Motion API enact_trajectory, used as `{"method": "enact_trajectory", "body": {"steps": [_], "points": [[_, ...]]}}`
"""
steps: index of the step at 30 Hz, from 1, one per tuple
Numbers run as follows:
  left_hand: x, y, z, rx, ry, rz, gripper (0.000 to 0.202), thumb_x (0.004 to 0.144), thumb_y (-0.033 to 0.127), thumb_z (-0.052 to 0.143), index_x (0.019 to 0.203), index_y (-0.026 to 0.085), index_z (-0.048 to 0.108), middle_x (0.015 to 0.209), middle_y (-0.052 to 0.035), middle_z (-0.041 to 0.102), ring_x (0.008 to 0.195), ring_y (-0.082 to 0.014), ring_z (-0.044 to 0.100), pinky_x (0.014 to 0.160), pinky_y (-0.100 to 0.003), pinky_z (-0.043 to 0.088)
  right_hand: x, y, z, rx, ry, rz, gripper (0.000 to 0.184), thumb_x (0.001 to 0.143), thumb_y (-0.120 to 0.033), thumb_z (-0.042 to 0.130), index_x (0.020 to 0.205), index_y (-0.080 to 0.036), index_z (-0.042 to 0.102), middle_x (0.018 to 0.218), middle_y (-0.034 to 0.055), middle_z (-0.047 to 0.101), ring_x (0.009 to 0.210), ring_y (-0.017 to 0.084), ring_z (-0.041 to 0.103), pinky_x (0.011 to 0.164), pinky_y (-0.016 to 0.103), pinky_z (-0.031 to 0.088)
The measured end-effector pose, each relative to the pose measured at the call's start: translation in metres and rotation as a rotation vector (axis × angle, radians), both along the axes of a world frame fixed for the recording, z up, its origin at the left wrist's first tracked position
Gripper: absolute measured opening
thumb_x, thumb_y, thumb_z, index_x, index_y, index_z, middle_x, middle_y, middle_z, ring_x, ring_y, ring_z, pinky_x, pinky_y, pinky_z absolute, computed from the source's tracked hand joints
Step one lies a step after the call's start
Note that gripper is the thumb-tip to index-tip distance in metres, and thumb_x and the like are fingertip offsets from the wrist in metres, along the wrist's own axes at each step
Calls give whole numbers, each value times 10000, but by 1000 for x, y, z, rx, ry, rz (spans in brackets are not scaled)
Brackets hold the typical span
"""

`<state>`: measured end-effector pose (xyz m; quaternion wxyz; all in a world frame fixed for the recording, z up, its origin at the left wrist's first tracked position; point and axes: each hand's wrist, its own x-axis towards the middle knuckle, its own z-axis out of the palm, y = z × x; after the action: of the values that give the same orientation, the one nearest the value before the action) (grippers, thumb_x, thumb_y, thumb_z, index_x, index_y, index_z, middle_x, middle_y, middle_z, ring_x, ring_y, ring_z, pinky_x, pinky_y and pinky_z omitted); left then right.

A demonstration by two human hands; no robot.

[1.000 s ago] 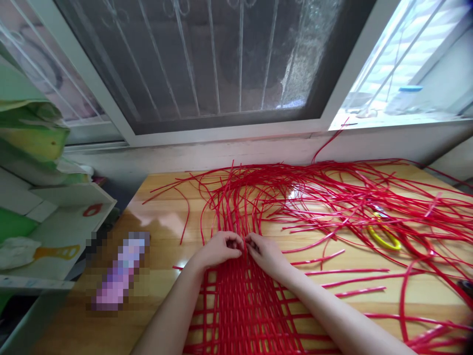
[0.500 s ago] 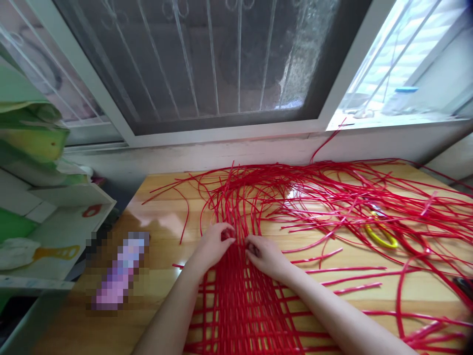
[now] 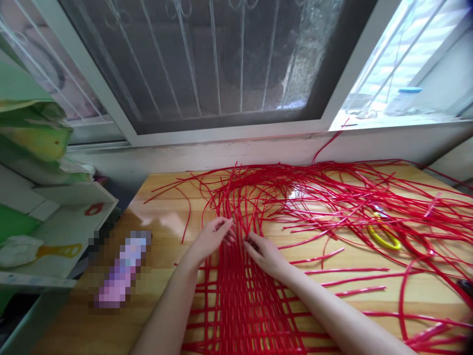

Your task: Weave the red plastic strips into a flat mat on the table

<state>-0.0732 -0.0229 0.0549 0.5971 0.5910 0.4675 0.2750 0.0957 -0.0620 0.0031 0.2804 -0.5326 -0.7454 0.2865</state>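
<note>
A woven panel of red plastic strands (image 3: 251, 305) lies on the table in front of me, its crossed strips forming an open grid nearer to me. At its far end my left hand (image 3: 214, 237) rests over the left-side strands, thumb and fingers apart. My right hand (image 3: 266, 254) is on the panel's right side, thumb and fingertips pinched at a red strand. Between the two hands, lengthwise strands run on and fan out into a loose tangle of red strands (image 3: 273, 172) at the back.
Yellow-handled scissors (image 3: 384, 236) lie among loose strands on the right. A blurred-out purple object (image 3: 121, 271) is on the wooden table (image 3: 162, 197) at left. Beyond stand a barred window (image 3: 221, 64) and, at left, a shelf (image 3: 70, 212) with a yellow-handled tool (image 3: 59, 250).
My left hand has loosened, its fingers spreading and lifting slightly from the strands. My right hand has stayed nearly in place, its fingertips shifting a little. The view has moved slightly.
</note>
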Motion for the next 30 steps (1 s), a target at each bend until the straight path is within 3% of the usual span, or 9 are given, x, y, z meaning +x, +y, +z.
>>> {"method": "enact_trajectory", "body": {"steps": [2,6,10,13,17,20,23,26,30], "points": [[6,2,-12,89,120,61,215,818,331,426,862,148,529,737,-26,591,667,-119,568,654,-268,458,1,1,-1,-5,1,-14,169,840,-250,378,707,-185,461,605,-17,497,542,115,447,510,223,316],[16,-2,-31,365,515,67,210,777,263,505,951,161,562,859,-54,617,788,-155,564,739,-293,430,1,0,0,-7,34,19,132,831,-246,400,759,-183,491,651,-9,535,576,118,476,546,227,342],[25,-7,-38,446,711,159,326,736,244,547,1049,157,524,962,-75,591,886,-191,544,767,-310,409,1,-1,2,-18,42,34,134,829,-248,413,765,-182,510,632,-15,539,555,110,462,523,218,330],[29,-6,-40,424,717,176,255,713,233,557,957,162,558,958,-69,582,886,-194,533,755,-310,399,1,-1,0,-16,43,42,139,834,-258,413,770,-182,511,645,-15,549,561,111,471,527,216,328],[22,2,-38,308,591,112,124,680,178,561,796,136,572,768,-32,568,727,-149,516,665,-275,390,1,0,-1,-7,35,23,185,854,-303,397,781,-181,514,662,-8,559,579,118,489,544,219,333],[4,9,-28,244,445,-60,104,644,199,626,716,138,581,667,16,546,651,-110,501,617,-228,391,0,1,-2,0,-4,-5,234,873,-309,362,738,-182,504,651,-6,550,589,122,494,543,219,323],[-14,12,-14,112,166,-357,196,659,247,648,828,153,623,726,10,559,691,-110,514,664,-235,411,0,3,-2,15,-67,-40,256,875,-295,352,694,-182,493,621,-9,534,571,121,481,529,220,302],[-21,9,-2,265,170,-442,210,680,257,645,887,225,664,882,-10,538,858,-132,511,826,-277,394,0,5,-3,0,-99,-58,240,859,-290,381,686,-179,504,601,-7,542,545,120,475,512,221,288],[-13,-2,8,490,336,-292,210,743,280,587,940,305,654,1134,-31,448,1111,-181,397,972,-345,307,-1,4,-4,-50,-91,-51,110,799,-230,467,776,-170,555,711,29,623,613,137,535,548,224,321]]}}
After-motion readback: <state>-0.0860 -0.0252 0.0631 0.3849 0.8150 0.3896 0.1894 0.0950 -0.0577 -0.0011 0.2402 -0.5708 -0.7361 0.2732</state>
